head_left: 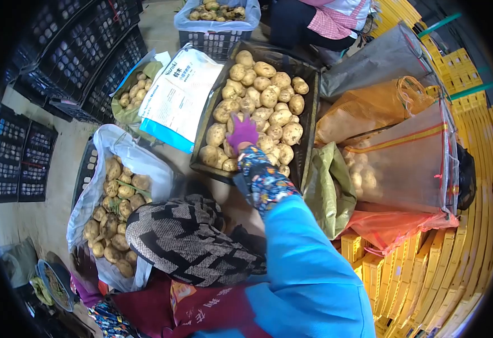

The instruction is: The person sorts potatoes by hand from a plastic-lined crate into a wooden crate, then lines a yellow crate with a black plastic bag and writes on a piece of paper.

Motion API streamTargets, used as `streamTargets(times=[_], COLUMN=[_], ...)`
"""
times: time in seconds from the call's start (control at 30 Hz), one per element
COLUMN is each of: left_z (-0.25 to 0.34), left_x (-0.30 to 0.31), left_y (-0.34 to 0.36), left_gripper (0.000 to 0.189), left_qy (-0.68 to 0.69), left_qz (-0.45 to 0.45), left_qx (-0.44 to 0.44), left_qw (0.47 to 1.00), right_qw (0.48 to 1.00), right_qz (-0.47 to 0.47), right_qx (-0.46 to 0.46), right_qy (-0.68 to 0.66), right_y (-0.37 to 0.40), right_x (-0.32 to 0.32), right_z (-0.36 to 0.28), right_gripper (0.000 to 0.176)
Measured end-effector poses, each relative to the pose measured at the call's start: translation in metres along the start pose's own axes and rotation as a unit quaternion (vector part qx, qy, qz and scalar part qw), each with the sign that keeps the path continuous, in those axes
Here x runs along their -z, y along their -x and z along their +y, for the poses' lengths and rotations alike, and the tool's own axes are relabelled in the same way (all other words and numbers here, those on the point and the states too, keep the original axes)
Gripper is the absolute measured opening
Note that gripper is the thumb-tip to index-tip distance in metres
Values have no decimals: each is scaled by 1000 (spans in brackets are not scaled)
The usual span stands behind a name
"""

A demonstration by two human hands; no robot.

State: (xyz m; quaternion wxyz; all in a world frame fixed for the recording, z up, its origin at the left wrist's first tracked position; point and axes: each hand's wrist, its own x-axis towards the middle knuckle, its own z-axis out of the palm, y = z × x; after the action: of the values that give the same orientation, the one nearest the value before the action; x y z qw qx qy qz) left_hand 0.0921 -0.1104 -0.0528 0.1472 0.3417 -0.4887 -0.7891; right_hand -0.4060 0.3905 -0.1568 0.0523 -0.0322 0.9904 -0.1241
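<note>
The purple-gloved right hand point(242, 134) rests on potatoes point(269, 96) in the far crate point(312, 115). Its grip is hidden, and the left hand is out of sight.

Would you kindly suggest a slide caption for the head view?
Purple-gloved right hand touching potatoes heaped in a black crate, with a white sack of more beside it.

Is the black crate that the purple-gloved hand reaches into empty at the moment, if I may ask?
No, the black crate is filled with potatoes, and the purple-gloved hand lies on top of them.
</note>
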Motion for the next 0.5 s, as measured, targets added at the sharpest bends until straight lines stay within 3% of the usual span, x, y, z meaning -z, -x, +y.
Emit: streamTargets(times=[0.07, 0.17, 0.2, 0.23, 0.27, 0.3, 0.4, 0.5], left_z=[-4, -2, 3, 9, 27, 38, 38, 26], left_x=[7, 22, 13, 7, -40, -68, -74, -80], left_y=[2, -6, -2, 6, 18, 24, 21, 4], left_gripper=[51, 52, 53, 53, 53, 53, 52, 51], left_qy=[-3, -4, -4, 29, 62, 96, 88, 98], left_qz=[5, -31, -43, 22, 89, 154, 189, 162], left_qx=[1, 7, 10, 23, 38, 53, 66, 91], left_qw=[1000, 999, 999, 999, 993, 982, 976, 978], right_qw=[999, 997, 987, 980, 979, 966, 988, 996], right_qz=[28, 9, 99, 98, 110, 175, 105, -6], right_qx=[-41, 25, 79, 66, 48, 50, 11, 36], right_qy=[-4, -68, -96, -157, -163, -182, -109, -79], right_y=[-1, -13, -4, -1, 13, 32, 66, 99], right_x=[-5, 1, 14, 30, 45, 58, 80, 66], right_z=[-9, 20, 27, 39, 55, 73, 140, 177], right_gripper=[78, 74, 69, 67, 72, 74, 76, 76])
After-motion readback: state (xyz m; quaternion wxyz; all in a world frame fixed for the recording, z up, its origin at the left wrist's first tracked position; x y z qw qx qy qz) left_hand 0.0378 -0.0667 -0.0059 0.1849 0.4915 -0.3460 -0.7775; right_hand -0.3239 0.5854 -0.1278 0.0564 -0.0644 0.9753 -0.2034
